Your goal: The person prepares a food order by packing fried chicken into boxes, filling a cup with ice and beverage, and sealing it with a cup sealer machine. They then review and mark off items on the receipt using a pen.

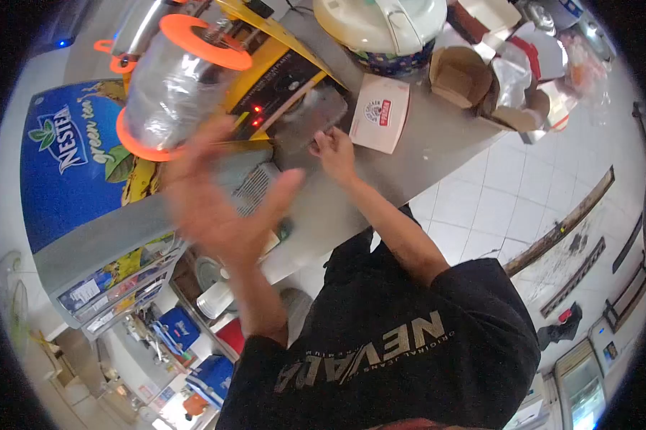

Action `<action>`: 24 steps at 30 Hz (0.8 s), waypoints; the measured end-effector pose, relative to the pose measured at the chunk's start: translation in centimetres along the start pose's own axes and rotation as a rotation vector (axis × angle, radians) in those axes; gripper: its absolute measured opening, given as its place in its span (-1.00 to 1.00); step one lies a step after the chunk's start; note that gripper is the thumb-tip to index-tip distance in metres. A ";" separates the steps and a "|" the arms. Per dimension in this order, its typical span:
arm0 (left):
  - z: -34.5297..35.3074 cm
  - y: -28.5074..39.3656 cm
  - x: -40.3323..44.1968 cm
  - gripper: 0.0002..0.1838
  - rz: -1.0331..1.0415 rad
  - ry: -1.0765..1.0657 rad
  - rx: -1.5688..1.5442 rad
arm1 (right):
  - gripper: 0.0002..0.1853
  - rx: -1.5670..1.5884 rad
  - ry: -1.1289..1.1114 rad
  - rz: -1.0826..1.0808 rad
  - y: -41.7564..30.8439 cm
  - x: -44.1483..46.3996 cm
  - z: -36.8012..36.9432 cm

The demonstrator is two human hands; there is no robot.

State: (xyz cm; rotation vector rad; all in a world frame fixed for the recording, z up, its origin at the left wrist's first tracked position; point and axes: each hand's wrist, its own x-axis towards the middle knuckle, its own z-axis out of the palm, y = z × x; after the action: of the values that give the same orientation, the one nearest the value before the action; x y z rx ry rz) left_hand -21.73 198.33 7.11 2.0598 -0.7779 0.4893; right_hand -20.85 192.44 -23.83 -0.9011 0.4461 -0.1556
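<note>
My left hand (226, 204) is raised close to the camera with its fingers spread, blurred by motion, and nothing shows in it. Behind it is a roll of clear plastic film (176, 93) between orange discs, mounted on a yellow sealing machine (276, 46) with red lights on its dark panel. Low at the machine's front, my right hand (334, 152) pinches the near edge of a greyish, see-through piece (312, 115); its exact kind is unclear. Just beside that hand lies a white printed food box (382, 113), closed and flat on the steel counter (427, 154).
A cream-lidded pot (384, 25) stands at the counter's back. Open cardboard boxes (461, 75) crowd the right end. On the left is a blue drink dispenser (72, 147). White floor tiles (513, 175) show beyond the counter edge.
</note>
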 end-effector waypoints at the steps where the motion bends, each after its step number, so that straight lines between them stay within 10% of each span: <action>1: -2.1 1.4 3.0 -0.01 0.127 -0.057 -0.004 | -0.68 0.018 -0.020 -0.009 1.2 1.3 0.4; 6: -5.9 -0.2 14.9 0.04 0.166 -0.393 0.826 | -0.75 0.003 0.005 -0.024 0.0 5.1 3.4; 10: -6.7 -3.2 17.4 0.02 -0.453 -0.773 0.618 | -0.76 0.004 0.007 -0.022 1.4 7.8 4.7; 24: 1.5 -6.3 8.1 0.07 0.442 0.300 1.310 | -0.78 -0.458 -0.162 -0.138 1.3 -6.7 -1.3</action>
State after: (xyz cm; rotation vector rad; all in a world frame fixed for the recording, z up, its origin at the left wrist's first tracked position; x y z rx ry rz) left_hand -11.45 197.07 7.39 2.8042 -0.8022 1.8942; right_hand -27.51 194.39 -23.46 -1.3846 0.2710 -0.1060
